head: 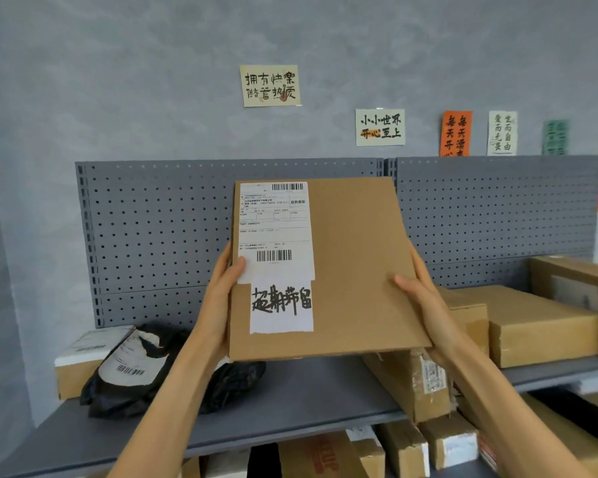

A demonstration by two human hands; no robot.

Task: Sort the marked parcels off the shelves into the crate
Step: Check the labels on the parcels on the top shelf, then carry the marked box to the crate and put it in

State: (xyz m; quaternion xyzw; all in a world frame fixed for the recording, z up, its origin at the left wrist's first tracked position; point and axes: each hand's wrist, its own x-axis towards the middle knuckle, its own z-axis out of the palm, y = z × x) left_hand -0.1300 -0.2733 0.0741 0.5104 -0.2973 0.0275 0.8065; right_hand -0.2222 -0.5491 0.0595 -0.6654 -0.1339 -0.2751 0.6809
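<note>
- Head view: two hands hold one flat cardboard box up, tilted face-on, probably so its labels can be read.
- Left hand pinches the box's left edge, thumb on the shipping label. Right hand grips the right edge the same way.
- One handwritten slip under that label marks it.
- No crate in sight.
- Behind the box: a shelf, seemingly two black bags to the left, four cartons to the right.
- Farthest: six wall notes.

You're in a parcel depot or pickup room: grey metal shelving with pegboard backs carries cardboard boxes and black mailer bags bearing barcode labels; handwritten paper notes hang on the grey wall.
</note>
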